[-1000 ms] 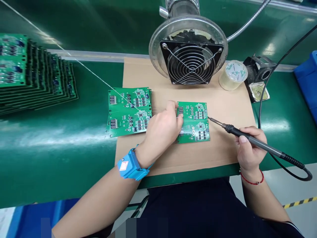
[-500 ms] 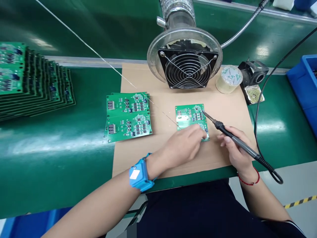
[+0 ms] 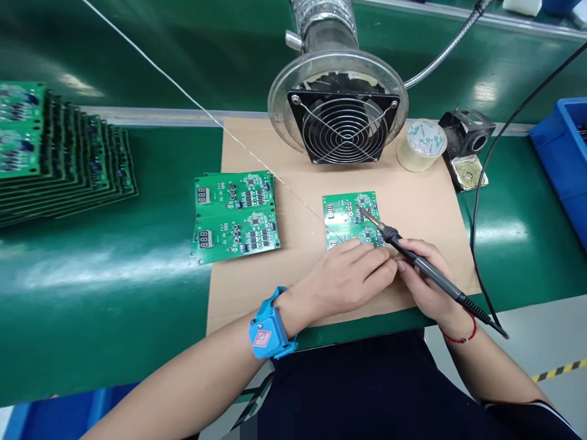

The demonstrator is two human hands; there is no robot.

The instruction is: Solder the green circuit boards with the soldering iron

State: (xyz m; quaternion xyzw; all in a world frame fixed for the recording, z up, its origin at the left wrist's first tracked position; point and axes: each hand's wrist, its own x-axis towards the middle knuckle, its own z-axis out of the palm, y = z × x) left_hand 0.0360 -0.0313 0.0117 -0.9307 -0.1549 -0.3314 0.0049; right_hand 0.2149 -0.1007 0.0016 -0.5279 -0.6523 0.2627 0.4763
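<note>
My right hand (image 3: 428, 281) grips a soldering iron (image 3: 431, 272) with a dark handle. Its metal tip points left, over the upper part of a small green circuit board (image 3: 342, 211); whether it touches is not clear. In front of the board, my left hand (image 3: 351, 275) has closed fingers, and a thin solder wire (image 3: 293, 194) runs from the upper left down into it. The left fingertips meet those of my right hand just below the iron. My left hand covers the board's lower edge. A blue wrist strap (image 3: 270, 333) circles my left wrist.
Brown cardboard (image 3: 293, 244) lies under the work. Left of it is a small pile of circuit boards (image 3: 236, 214), with a taller stack (image 3: 59, 165) beyond. A fume extractor fan (image 3: 347, 131) overhangs the back. At right are a tape roll (image 3: 422, 146), iron stand (image 3: 468, 137) and blue bin (image 3: 562, 159).
My left hand has moved right to meet my right fingers, drawing the wire tauter. The iron tip has shifted left across the board.
</note>
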